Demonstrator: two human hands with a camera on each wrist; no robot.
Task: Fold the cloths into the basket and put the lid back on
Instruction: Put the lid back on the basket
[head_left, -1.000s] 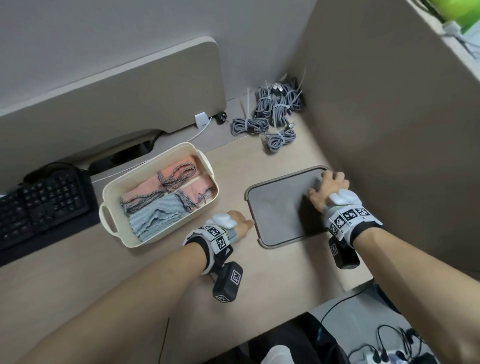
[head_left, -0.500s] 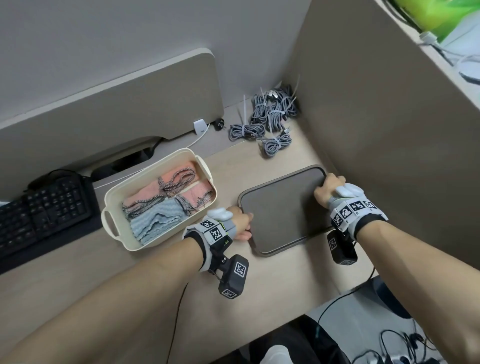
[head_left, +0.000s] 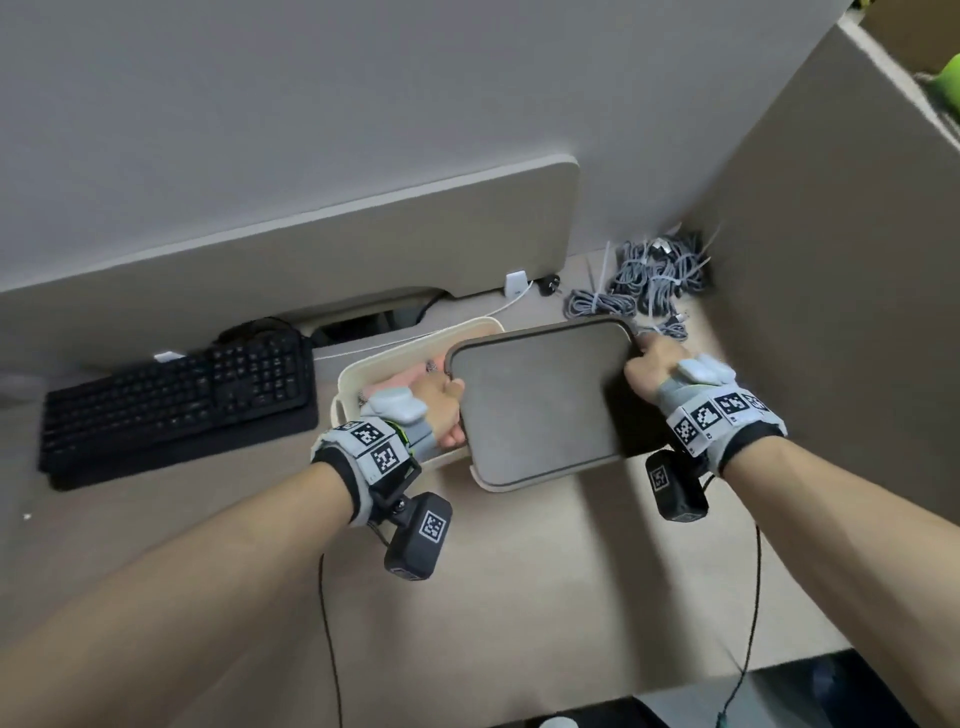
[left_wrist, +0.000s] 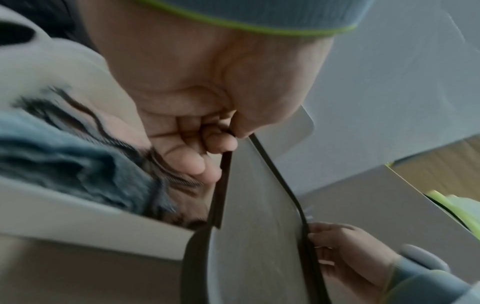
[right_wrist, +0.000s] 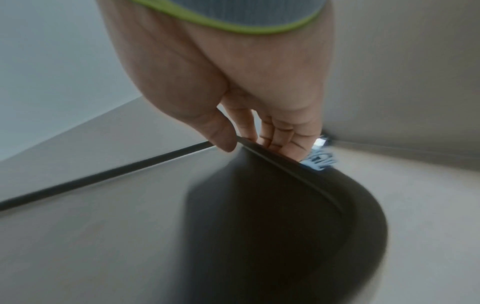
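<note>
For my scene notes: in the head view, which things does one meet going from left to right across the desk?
keyboard → basket → left hand → lid → right hand; the bundled cables lie farther back, behind the lid's right part.

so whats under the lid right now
The lid, held by both hands, hovers over the right part of the cream basket. A pink cloth shows at the uncovered left end; a blue one in the left wrist view. The rest is covered.
</note>
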